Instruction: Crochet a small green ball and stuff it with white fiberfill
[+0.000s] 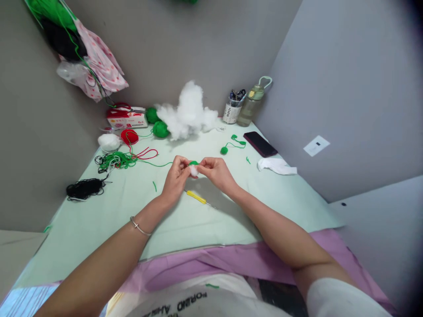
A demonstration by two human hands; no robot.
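My left hand [176, 178] and my right hand [215, 172] meet over the middle of the pale green table [185, 220]. Both pinch one small green crocheted piece [193, 164] with a tuft of white stuffing [193, 171] showing at its lower side. Fingers of both hands are closed on it. A green yarn strand [155, 164] runs from the piece leftward to a tangle of green yarn [117, 160]. A yellow-handled crochet hook [197, 197] lies on the table just below my hands.
A heap of white stuffing [189, 112] and two green yarn balls [160, 129] sit at the back. Red yarn [129, 137], black yarn [84, 188], a small green ball [224, 150], a phone [260, 144], a tissue [276, 165], a pen cup [232, 110] and a bottle [251, 104] lie around.
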